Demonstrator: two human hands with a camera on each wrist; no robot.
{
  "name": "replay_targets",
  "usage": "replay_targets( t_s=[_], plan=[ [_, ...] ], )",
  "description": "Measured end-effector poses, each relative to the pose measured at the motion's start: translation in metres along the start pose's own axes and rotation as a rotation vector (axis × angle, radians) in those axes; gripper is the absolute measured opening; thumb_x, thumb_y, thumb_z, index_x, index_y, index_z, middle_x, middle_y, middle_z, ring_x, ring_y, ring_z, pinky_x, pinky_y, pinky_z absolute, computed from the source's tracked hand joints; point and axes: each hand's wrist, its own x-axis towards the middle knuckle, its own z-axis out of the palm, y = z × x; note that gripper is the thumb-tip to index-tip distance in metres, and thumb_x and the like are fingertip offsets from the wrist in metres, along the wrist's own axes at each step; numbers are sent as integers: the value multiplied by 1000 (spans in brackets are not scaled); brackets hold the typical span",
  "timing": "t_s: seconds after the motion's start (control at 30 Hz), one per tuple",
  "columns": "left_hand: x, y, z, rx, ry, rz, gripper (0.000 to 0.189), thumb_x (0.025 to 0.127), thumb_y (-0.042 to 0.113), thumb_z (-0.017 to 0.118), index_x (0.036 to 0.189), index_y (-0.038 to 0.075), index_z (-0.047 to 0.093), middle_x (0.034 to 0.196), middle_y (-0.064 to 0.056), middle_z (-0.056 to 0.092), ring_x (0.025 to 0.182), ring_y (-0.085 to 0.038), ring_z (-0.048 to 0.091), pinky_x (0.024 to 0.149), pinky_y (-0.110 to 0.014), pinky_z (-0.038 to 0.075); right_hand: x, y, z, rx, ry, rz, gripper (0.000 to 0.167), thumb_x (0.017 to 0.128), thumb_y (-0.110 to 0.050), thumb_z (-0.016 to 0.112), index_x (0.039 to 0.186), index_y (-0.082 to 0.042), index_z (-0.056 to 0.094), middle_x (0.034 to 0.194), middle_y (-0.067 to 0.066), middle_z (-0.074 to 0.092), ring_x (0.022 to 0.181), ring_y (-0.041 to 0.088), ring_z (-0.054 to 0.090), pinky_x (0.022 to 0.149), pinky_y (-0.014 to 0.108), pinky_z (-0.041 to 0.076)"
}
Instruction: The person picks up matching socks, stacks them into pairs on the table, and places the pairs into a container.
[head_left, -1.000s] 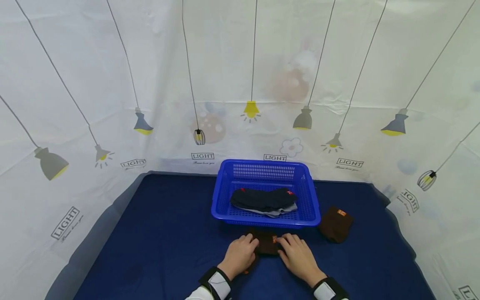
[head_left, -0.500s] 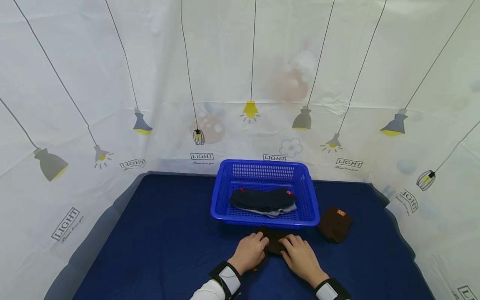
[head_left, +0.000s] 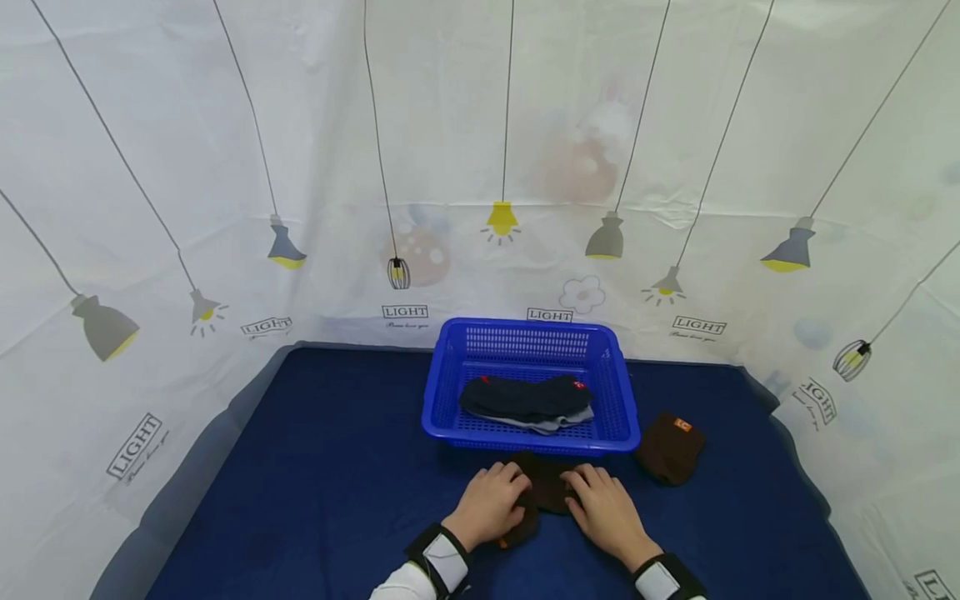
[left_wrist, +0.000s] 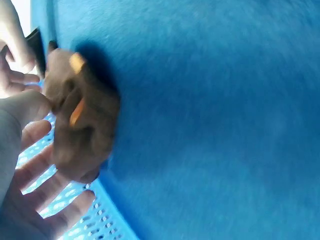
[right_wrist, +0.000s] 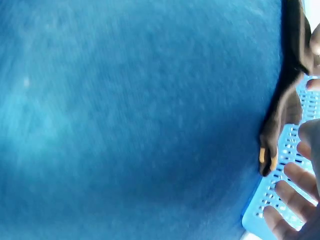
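Brown socks [head_left: 545, 483] with orange labels lie bunched in front of the blue basket [head_left: 626, 429]. My left hand [head_left: 491, 504] is at their left part, thumb on the near side and fingers reaching over the far side, holding the fabric loosely. In the left wrist view the brown fabric [left_wrist: 87, 135] shows folds and two orange patches by the thumb. My right hand [head_left: 607, 512] is at the right end, fingertips touching the fabric, fingers spread. The right wrist view shows brown fabric [right_wrist: 272, 132] beside the thumb, none seen between the fingers.
Inside the basket lie dark socks [head_left: 525, 398] with red marks, over a light grey one [head_left: 546, 425]. Another folded brown sock [head_left: 670, 450] lies right of the basket. Dark blue cloth [head_left: 337, 467] covers the table; a white printed curtain [head_left: 465, 125] surrounds it.
My left hand moved right, then slightly back left, and the brown fabric under it shifted along. More of its left part shows now. My right hand moved slightly right; the basket stayed put.
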Motion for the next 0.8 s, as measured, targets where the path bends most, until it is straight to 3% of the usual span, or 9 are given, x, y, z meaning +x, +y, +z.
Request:
replay_targets(
  t_s=[0.13, 0.33, 0.5, 0.8],
  plan=[
    [-4, -3, -10, 7, 49, 14, 33, 73, 35, 72, 102, 23, 62, 106, 2, 55, 95, -16, 53, 74, -31, 46, 0, 6, -1, -27, 32, 10, 37, 72, -21, 75, 107, -15, 63, 99, 3, 58, 84, 22, 55, 64, 39, 44],
    [-17, 2, -15, 3, 128, 95, 40, 69, 34, 75, 104, 19, 63, 109, 0, 56, 97, -17, 53, 78, -32, 47, -2, 9, -2, -34, -18, 16, 43, 73, -24, 74, 113, -15, 61, 103, 4, 58, 86, 23, 56, 65, 40, 45],
    [-25, 10, -9, -1, 61, 133, 44, 70, 36, 75, 110, 20, 63, 108, 0, 56, 97, -15, 53, 80, -30, 47, -5, 7, -2, -14, -99, 34, 46, 75, -26, 73, 118, -16, 59, 108, 5, 57, 91, 24, 56, 67, 41, 45],
    [-26, 11, 2, -3, -37, 103, 43, 71, 36, 76, 110, 22, 63, 101, 1, 54, 86, -12, 52, 73, -25, 47, -3, 4, 6, -5, -148, 31, 46, 75, -29, 73, 118, -18, 59, 109, 3, 57, 92, 23, 56, 69, 41, 46]
  ],
)
